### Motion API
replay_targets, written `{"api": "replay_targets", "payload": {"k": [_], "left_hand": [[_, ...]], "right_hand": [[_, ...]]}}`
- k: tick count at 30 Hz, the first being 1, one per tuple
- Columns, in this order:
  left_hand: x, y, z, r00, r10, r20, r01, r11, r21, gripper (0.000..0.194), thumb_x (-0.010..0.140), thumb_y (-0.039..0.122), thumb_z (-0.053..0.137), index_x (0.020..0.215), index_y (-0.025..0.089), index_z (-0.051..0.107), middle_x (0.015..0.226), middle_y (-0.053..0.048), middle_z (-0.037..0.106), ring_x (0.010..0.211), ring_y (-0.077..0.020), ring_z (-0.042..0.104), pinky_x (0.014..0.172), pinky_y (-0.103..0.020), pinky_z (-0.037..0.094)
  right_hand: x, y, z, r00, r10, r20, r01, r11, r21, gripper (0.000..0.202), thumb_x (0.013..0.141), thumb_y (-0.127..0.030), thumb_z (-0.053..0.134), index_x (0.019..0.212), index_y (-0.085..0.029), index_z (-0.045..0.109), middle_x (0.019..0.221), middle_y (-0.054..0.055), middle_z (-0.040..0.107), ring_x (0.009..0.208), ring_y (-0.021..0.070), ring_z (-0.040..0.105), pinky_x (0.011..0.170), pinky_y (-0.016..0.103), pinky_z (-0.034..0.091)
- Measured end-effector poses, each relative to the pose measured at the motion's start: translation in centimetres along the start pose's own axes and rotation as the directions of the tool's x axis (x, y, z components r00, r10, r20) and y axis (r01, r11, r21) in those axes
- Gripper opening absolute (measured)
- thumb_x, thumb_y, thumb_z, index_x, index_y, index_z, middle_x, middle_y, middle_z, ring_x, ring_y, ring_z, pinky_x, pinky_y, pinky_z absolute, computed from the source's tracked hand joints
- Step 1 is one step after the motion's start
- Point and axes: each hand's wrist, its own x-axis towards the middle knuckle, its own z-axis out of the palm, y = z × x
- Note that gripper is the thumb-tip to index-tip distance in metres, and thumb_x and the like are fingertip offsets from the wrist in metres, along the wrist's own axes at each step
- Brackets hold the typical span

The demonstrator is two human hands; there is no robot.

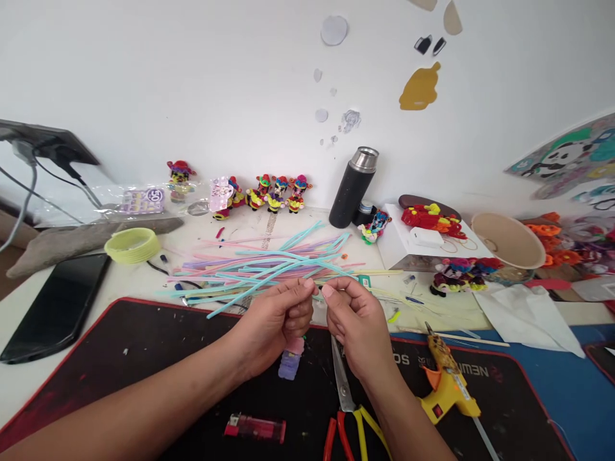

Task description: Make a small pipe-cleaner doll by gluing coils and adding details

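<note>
My left hand (283, 320) and my right hand (358, 320) are raised over the black mat (192, 365), fingertips nearly meeting. Each pinches with thumb and index finger; a tiny dark bit shows between the fingertips, too small to name. Beneath my left hand lies a small pink and purple fuzzy piece (289, 362). Scissors (343, 378) with red and yellow handles lie below my right hand, partly hidden by it. Behind both hands is a loose pile of pastel pipe cleaners (269, 262).
A yellow glue gun (449, 378) lies at the right, a red lighter (257, 428) at the front. Farther back are a black thermos (353, 189), small fuzzy figures (278, 194), a white box (403, 256) and a beige bowl (509, 240). A phone (57, 307) rests at the left.
</note>
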Motion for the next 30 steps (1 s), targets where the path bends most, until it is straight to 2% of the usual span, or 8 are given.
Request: {"api": "replay_targets", "payload": {"k": [6,15,21,30], "left_hand": [[-0.24,0.08,0.09,1.0,0.011,0.007,-0.012,0.999,0.044,0.036,0.083,0.039,0.089,0.086,0.018,0.06,0.055,0.013,0.027,0.05,-0.0059,0.014,0.047,-0.022,0.013],[-0.36,0.23,0.22,0.997,0.083,-0.005,-0.081,0.987,0.138,0.037,0.084,0.041,0.089,0.084,0.018,0.06,0.054,0.013,0.029,0.049,-0.006,0.014,0.047,-0.024,0.013],[-0.26,0.27,-0.01,0.995,0.093,-0.021,-0.088,0.983,0.163,0.036,0.083,0.042,0.089,0.087,0.018,0.062,0.054,0.012,0.03,0.049,-0.0062,0.014,0.046,-0.025,0.011],[-0.26,0.72,0.26,0.994,0.111,-0.015,-0.105,0.973,0.206,0.04,0.081,0.047,0.09,0.08,0.017,0.063,0.053,0.012,0.032,0.049,-0.0059,0.015,0.046,-0.024,0.011]], "right_hand": [[0.01,-0.05,-0.01,1.0,-0.005,0.006,0.005,1.0,-0.004,0.04,0.083,-0.053,0.088,0.086,-0.02,0.066,0.048,-0.015,0.034,0.04,0.004,0.021,0.036,0.016,0.02],[-0.02,0.06,-0.03,1.0,-0.003,0.015,0.003,0.999,-0.053,0.042,0.082,-0.056,0.087,0.088,-0.02,0.066,0.049,-0.014,0.035,0.04,0.0046,0.022,0.036,0.017,0.021],[-0.04,0.06,-0.01,1.0,-0.01,0.028,0.013,0.994,-0.112,0.042,0.084,-0.057,0.085,0.089,-0.02,0.065,0.05,-0.013,0.038,0.04,0.0053,0.026,0.037,0.018,0.022],[-0.2,0.01,-0.06,0.998,-0.02,0.062,0.031,0.982,-0.186,0.036,0.09,-0.053,0.08,0.089,-0.019,0.065,0.053,-0.012,0.04,0.043,0.0067,0.029,0.039,0.019,0.023]]}}
